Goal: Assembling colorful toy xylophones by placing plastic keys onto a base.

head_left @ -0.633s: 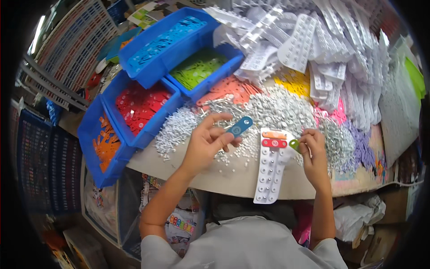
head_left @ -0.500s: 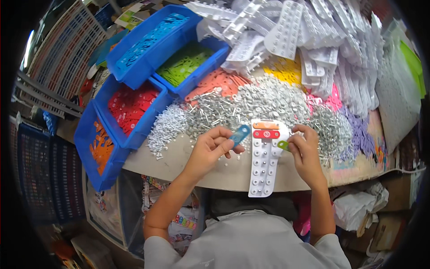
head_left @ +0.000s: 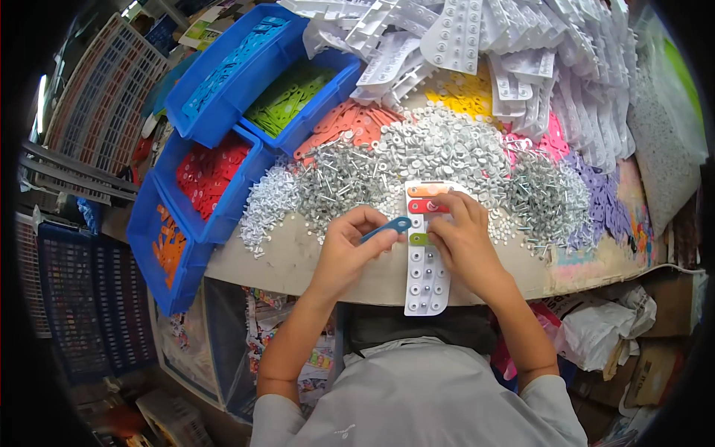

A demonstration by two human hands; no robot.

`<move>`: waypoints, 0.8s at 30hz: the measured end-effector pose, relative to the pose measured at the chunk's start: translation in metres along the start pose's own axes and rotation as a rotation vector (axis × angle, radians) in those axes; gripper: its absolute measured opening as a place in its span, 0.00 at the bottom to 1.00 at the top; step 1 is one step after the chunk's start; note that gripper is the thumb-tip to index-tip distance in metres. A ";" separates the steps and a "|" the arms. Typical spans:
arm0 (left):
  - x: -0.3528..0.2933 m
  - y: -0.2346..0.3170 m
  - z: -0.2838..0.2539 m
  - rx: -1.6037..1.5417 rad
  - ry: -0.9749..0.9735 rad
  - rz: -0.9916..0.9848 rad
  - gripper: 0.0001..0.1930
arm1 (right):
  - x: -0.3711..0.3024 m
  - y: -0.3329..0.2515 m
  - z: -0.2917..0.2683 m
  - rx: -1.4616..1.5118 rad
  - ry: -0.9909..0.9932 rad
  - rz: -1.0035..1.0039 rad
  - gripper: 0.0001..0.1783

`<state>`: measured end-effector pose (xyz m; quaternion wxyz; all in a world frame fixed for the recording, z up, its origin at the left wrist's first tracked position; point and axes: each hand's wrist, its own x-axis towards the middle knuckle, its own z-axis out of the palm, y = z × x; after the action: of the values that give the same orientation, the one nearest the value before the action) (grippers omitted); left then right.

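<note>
A long white plastic board (head_left: 425, 292) with two columns of round studs lies at the table's front edge. Across its top sit an orange strip (head_left: 426, 191) and, just below, a red strip (head_left: 421, 206). My right hand (head_left: 471, 244) is over the board with bent fingers on the right end of a green strip (head_left: 418, 239), which lies crosswise on the studs below the red one. Its fingertips cover part of the board. To the left, my left hand (head_left: 347, 249) pinches a blue strip (head_left: 385, 228) between thumb and fingers, its tip close to the board's left edge.
Blue bins hold blue (head_left: 237, 63), green (head_left: 287, 100), red (head_left: 211, 173) and orange strips (head_left: 168, 248). Heaps of metal pins (head_left: 339, 182), white caps (head_left: 443, 145) and purple strips (head_left: 596, 201) cover the table behind the board. White boards (head_left: 521, 37) are piled at the back.
My right hand has moved left and brought the green strip onto the board. My left hand still holds the blue strip, now turned flatter. The whole view has shifted slightly.
</note>
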<state>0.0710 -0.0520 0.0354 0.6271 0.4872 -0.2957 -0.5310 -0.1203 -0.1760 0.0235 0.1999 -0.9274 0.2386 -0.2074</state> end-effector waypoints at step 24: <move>0.074 -0.035 0.020 1.051 -0.051 0.333 0.07 | -0.014 0.010 0.016 -0.022 0.184 0.320 0.49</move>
<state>0.0588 -0.1269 -0.0008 0.3676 0.6685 -0.6090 -0.2171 -0.1276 -0.1726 0.0016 0.1974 -0.8568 0.4028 -0.2544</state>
